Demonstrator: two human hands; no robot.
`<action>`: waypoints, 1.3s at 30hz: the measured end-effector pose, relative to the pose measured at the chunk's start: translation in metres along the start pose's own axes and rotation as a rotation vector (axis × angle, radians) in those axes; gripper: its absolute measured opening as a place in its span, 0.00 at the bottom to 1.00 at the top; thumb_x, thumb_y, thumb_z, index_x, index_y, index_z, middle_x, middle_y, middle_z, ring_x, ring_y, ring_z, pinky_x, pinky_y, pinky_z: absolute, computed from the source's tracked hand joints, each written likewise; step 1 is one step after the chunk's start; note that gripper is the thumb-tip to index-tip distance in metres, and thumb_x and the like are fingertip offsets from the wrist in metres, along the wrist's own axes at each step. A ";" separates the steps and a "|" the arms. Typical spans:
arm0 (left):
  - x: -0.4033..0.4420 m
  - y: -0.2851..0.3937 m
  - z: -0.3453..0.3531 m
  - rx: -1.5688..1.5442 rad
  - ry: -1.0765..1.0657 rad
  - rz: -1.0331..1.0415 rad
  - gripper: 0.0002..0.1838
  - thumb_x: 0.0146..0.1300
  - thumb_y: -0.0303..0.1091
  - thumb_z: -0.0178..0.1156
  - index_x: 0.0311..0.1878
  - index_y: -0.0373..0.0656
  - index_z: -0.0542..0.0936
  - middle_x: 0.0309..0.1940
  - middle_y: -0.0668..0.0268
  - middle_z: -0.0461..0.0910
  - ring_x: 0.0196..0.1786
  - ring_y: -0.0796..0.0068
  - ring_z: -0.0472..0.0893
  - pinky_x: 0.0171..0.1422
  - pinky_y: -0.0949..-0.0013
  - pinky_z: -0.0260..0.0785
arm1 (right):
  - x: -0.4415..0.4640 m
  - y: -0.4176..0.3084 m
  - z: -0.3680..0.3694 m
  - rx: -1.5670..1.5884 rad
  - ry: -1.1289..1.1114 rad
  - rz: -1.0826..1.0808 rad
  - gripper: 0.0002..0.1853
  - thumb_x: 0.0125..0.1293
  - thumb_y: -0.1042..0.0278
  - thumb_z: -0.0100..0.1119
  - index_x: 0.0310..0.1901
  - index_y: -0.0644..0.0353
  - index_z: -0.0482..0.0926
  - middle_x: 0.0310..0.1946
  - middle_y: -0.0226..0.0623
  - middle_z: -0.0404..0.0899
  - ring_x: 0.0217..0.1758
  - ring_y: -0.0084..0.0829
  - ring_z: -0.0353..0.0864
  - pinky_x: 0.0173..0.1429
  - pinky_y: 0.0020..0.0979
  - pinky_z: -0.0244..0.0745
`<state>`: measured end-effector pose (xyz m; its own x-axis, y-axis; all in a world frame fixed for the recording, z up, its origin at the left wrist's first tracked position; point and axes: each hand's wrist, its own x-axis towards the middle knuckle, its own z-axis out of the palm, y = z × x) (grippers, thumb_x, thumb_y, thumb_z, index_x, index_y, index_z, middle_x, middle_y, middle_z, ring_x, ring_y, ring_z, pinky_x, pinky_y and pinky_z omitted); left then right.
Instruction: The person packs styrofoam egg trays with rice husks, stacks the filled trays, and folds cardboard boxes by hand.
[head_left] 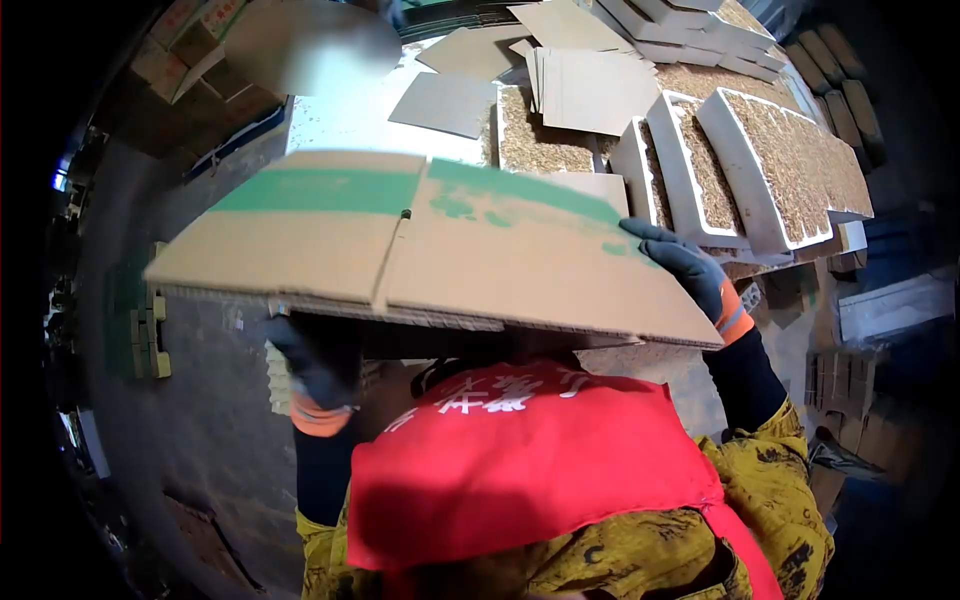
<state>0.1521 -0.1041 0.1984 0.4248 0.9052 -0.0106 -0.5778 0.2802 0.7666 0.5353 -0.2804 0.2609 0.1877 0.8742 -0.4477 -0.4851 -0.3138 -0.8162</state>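
Note:
A brown cardboard box point(520, 255) with green printed bands is held up in front of my chest, its corrugated lower edge toward me and a slot between two panels. My right hand point(690, 268), in a dark glove with an orange cuff, grips its right side, fingers lying over the panel. At the lower left edge, my left hand point(312, 365) in a matching glove holds the box from below. Motion blur and shadow hide part of the left fingers. The underside of the box is mostly out of sight.
Beyond the box, a white table point(340, 125) bears loose cardboard sheets point(595, 90). White trays filled with brown grainy material point(785, 165) lean at the right, with more stacked white trays point(680, 35) behind. Cartons point(195, 60) are piled at the far left.

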 end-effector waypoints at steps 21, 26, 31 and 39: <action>0.016 0.009 0.137 0.865 -0.147 0.311 0.26 0.58 0.18 0.46 0.63 0.37 0.65 0.61 0.53 0.65 0.62 0.61 0.67 0.65 0.64 0.60 | 0.058 -0.043 0.133 -0.393 -0.476 -0.446 0.47 0.54 0.62 0.68 0.70 0.64 0.50 0.66 0.51 0.58 0.70 0.37 0.58 0.69 0.32 0.55; -0.009 0.052 0.134 0.843 -0.252 0.185 0.32 0.55 0.24 0.52 0.66 0.34 0.58 0.59 0.56 0.66 0.61 0.67 0.68 0.65 0.69 0.61 | 0.036 -0.067 0.093 -0.316 -0.061 -0.825 0.48 0.50 0.74 0.64 0.71 0.59 0.47 0.69 0.46 0.53 0.73 0.38 0.50 0.72 0.33 0.48; 0.000 0.159 0.148 0.897 -0.414 0.122 0.23 0.53 0.23 0.50 0.55 0.30 0.73 0.47 0.54 0.78 0.52 0.69 0.77 0.57 0.68 0.68 | -0.021 -0.120 0.031 -0.513 0.496 -1.207 0.48 0.45 0.82 0.57 0.71 0.57 0.49 0.68 0.42 0.56 0.70 0.37 0.55 0.69 0.31 0.54; 0.121 0.040 0.143 1.434 -0.400 1.199 0.20 0.54 0.27 0.51 0.52 0.40 0.77 0.55 0.55 0.73 0.60 0.54 0.70 0.68 0.53 0.53 | -0.074 -0.028 0.117 -1.259 0.025 -0.785 0.18 0.57 0.65 0.56 0.50 0.55 0.77 0.44 0.44 0.76 0.46 0.43 0.77 0.51 0.36 0.73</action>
<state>0.2799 -0.0294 0.3190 0.5312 0.2204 0.8181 0.1898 -0.9720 0.1386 0.4349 -0.2925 0.3601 0.0658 0.9658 0.2507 0.7831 0.1057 -0.6128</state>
